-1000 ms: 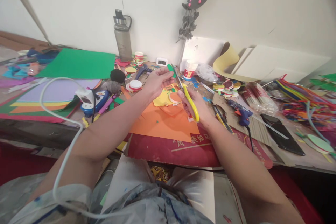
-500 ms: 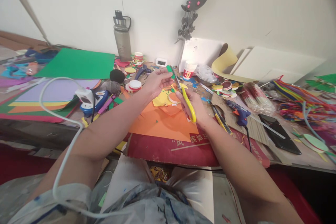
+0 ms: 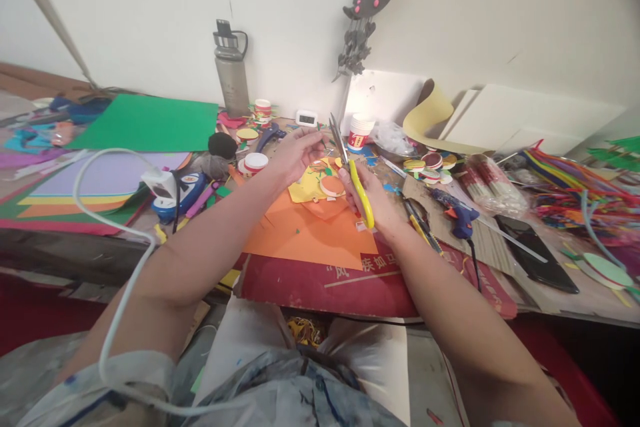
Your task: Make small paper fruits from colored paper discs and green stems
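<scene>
- The right hand (image 3: pixel 370 193) has its grip closed around the yellow-handled scissors (image 3: pixel 361 195), whose blades point toward 11 o'clock, tips raised and a little parted.
- The left hand (image 3: pixel 300 153), at 10 o'clock from the right hand, has a narrow grip: its fingertips pinch a small green piece (image 3: pixel 323 140), seen nearly edge-on, just left of the blades.
- Below both hands, toward 6 o'clock, orange paper (image 3: pixel 305 243) lies on a red board (image 3: pixel 325 293).
- Yellow paper (image 3: pixel 303 188) and an orange disc (image 3: pixel 331 185) rest on its far part.
- Stacked paper cups (image 3: pixel 361 132) stand at 12 o'clock from the right hand; a glue gun (image 3: pixel 463 219) lies between 3 and 4 o'clock.
- A water bottle (image 3: pixel 233 80) stands upright at 10 o'clock from the left hand.
</scene>
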`<state>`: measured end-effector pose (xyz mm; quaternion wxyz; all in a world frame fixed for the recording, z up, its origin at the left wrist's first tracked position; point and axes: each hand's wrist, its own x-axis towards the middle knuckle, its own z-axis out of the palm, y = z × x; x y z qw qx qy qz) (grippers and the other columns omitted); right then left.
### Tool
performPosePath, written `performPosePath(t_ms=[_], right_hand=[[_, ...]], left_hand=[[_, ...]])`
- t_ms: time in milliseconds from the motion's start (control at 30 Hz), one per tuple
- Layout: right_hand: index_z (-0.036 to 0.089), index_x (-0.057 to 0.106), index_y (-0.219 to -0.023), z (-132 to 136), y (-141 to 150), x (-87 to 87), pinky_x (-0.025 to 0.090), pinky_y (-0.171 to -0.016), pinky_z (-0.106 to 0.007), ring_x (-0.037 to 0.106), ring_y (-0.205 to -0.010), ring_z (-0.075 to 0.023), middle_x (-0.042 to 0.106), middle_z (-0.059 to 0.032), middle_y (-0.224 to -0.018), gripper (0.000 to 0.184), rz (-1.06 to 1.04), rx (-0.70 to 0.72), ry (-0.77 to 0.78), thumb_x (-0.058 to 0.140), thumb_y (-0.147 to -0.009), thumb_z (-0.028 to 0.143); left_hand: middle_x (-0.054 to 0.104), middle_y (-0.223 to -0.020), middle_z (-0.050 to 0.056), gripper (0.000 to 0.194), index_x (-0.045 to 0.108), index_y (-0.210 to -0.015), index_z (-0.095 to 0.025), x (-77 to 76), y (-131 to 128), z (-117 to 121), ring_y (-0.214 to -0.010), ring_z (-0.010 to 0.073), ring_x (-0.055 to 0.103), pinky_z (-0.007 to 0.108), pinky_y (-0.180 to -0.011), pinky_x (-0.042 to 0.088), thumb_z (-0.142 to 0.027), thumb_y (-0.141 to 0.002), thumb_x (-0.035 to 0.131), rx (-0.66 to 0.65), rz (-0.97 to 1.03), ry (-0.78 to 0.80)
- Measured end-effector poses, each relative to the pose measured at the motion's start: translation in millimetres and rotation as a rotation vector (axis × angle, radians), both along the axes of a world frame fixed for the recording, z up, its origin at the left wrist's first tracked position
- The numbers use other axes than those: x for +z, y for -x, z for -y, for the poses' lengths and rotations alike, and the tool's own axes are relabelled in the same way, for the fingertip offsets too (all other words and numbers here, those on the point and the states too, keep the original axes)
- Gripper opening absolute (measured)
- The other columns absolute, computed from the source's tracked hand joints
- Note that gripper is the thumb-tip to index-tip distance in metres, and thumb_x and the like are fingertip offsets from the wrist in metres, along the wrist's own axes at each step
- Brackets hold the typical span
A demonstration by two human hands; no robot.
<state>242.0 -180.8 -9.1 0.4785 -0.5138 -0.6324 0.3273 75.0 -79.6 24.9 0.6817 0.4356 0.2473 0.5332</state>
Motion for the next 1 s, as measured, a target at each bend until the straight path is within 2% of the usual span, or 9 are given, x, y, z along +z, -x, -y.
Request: performPosePath(t_ms=[100,300,433,600,833,1000], right_hand=[[0.027,0.048,-0.088,-1.1,-0.1,-1.3,0.034,-0.051,-0.027,0.042,-0.059,-0.0122,0.043,0.0067,-0.065,0.06,-0.012,0.01,0.022,0.068,-0.091,0.084],[0.027,0.045,-0.087,1.0,1.6,-1.2,0.033,-0.049,-0.026,0.04,-0.058,-0.0111,0.044,0.0065,-0.068,0.065,-0.035,0.036,0.046,0.067,-0.089,0.088],[0.027,0.045,-0.086,4.4,2.6,2.6,0.033,-0.049,-0.026,0.041,-0.058,-0.0113,0.045,0.0057,-0.069,0.064,-0.009,0.026,0.049,0.066,-0.089,0.088],[0.027,0.047,-0.087,4.3,1.9,4.4,0.033,-0.048,-0.026,0.041,-0.058,-0.012,0.045,0.0054,-0.067,0.065,0.025,0.034,0.053,0.065,-0.089,0.089],[0.027,0.047,-0.086,3.0,1.0,0.5,0.032,-0.047,-0.026,0.038,-0.055,-0.011,0.043,0.0059,-0.067,0.063,-0.001,0.052,0.06,0.065,-0.091,0.087],[0.027,0.047,-0.087,1.5,0.1,-1.0,0.032,-0.047,-0.026,0.038,-0.055,-0.0108,0.044,0.0059,-0.067,0.062,-0.006,0.04,0.06,0.066,-0.091,0.085]], left_hand=[[0.075,-0.075,-0.001,0.02,0.065,-0.085,-0.015,0.6,0.1,0.7,-0.061,0.0053,0.066,0.018,-0.067,0.057,0.002,-0.09,0.074,-0.01,-0.002,0.009],[0.064,-0.063,-0.004,0.024,0.064,-0.076,-0.014,2.0,-0.5,0.7,-0.054,0.0034,0.061,0.015,-0.051,0.044,0.0,-0.095,0.071,0.026,-0.009,0.093],[0.062,-0.062,-0.005,0.024,0.065,-0.076,-0.014,0.2,0.1,-0.3,-0.053,0.0031,0.06,0.016,-0.051,0.042,-0.003,-0.088,0.082,0.031,0.018,0.116],[0.066,-0.064,-0.004,0.025,0.065,-0.078,-0.015,-3.4,0.9,-2.7,-0.057,0.0041,0.064,0.016,-0.054,0.045,-0.009,-0.086,0.088,0.015,0.016,0.091],[0.065,-0.062,-0.003,0.025,0.064,-0.076,-0.014,-2.3,-0.5,-2.6,-0.055,0.0042,0.062,0.016,-0.058,0.049,-0.007,-0.092,0.081,-0.004,0.014,0.053],[0.065,-0.064,-0.004,0.024,0.063,-0.077,-0.015,-3.2,0.9,-2.8,-0.058,0.0054,0.063,0.017,-0.059,0.049,-0.009,-0.087,0.084,-0.006,0.0,0.048]])
